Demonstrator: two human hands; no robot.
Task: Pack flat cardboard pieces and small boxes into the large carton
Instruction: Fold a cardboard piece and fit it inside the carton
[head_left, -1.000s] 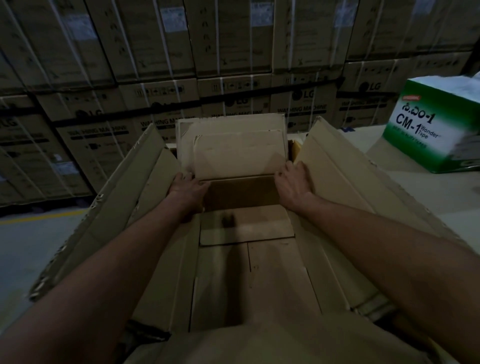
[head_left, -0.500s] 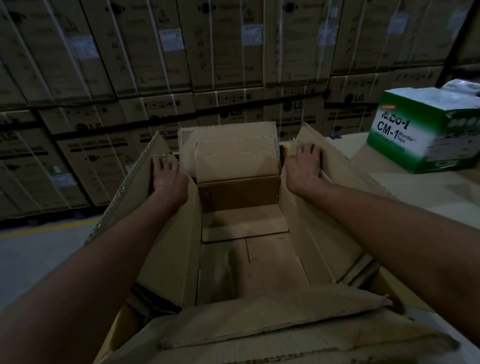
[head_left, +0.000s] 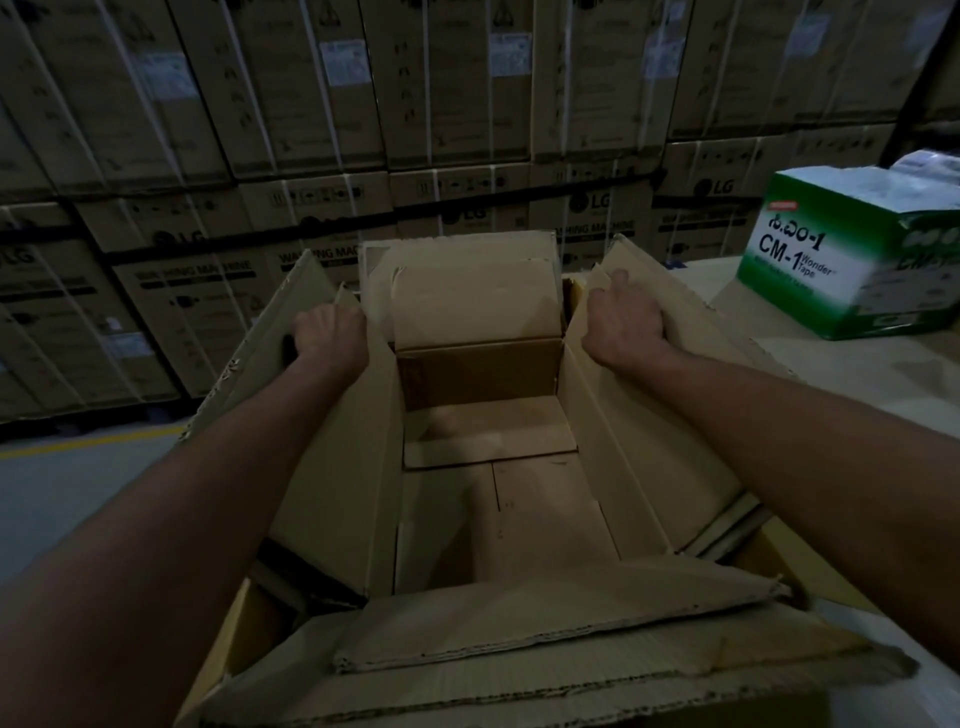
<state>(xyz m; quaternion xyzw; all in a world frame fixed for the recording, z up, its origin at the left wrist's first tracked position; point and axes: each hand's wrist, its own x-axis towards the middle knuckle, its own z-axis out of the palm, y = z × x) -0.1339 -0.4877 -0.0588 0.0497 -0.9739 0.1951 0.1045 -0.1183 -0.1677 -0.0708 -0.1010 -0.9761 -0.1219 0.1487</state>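
Step in hand, judging by the grip: lining the large brown corrugated carton (head_left: 519, 691) with flat pieces and seating the two side sheets against its walls. The left hand (head_left: 330, 332) is curling its fingers over the top edge of the left upright flat cardboard sheet (head_left: 337, 467). The right hand (head_left: 623, 325) is gripping the top edge of the right upright flat cardboard sheet (head_left: 628, 447) the same way. Whether either grip is also catching the carton's outer flaps cannot be told. A far upright cardboard sheet (head_left: 467, 296) is standing against the back end, and a flat rectangular cardboard piece (head_left: 488, 431) is lying on the carton bottom at that far end. To do this well, both hands should probably be pushing outward and down together, so the lower edges are sliding into the bottom corners and the sheets are standing flush, not bowing inward. The ragged layered near flap (head_left: 545, 618) is leaning over the opening just below both forearms and is likely to snag an arm or a later piece. The upper edges of the sheets are looking torn and soft, so they may buckle under a hard squeeze. The well between the two side sheets is giving open room for reaching in. On the right, a green-and-white tape box (head_left: 841, 260) is sitting on the pale tabletop (head_left: 810, 374), near the right flap but apart from it. On the left, the grey floor with a yellow line (head_left: 78, 457) is leaving free room. The stacked strapped washing-machine cartons (head_left: 311, 156) are closing off the far side.
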